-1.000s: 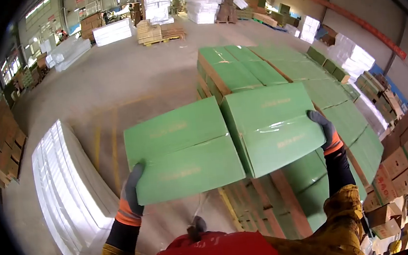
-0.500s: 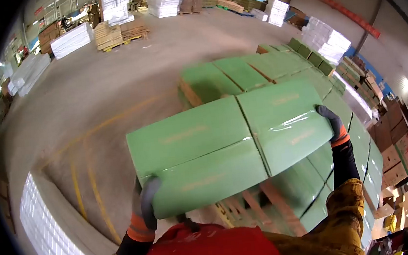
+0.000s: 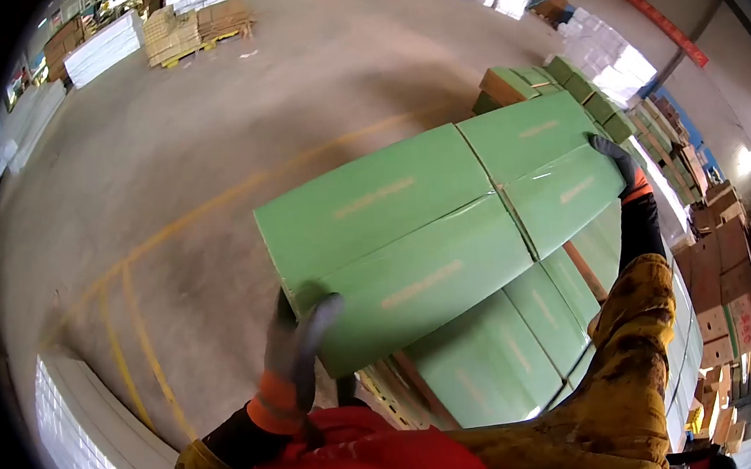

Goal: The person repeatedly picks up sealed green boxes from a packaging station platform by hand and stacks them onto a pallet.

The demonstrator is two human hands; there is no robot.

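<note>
Two green cartons lie side by side, ends pressed together: a left carton [image 3: 394, 242] and a right carton [image 3: 558, 158]. My left hand [image 3: 300, 341], gloved in grey with an orange cuff, holds the near left corner of the left carton. On the far right end of the right carton is my right hand [image 3: 617, 161], gloved alike, its fingers wrapped round the edge. Below the pair are more green cartons [image 3: 495, 349] of a stack, and a wooden pallet edge [image 3: 391, 396] shows beside them. The cartons' undersides are hidden.
A white wrapped stack [image 3: 98, 451] stands at the lower left, near yellow floor lines [image 3: 184, 218]. Farther off are flat brown boards [image 3: 171, 35] on a pallet and more green cartons [image 3: 593, 96]. Brown boxes [image 3: 725, 291] are piled at the right.
The two cartons have moved right and over the stack with both hands on them, and the gap between them has narrowed. The view has turned and tilted downward.
</note>
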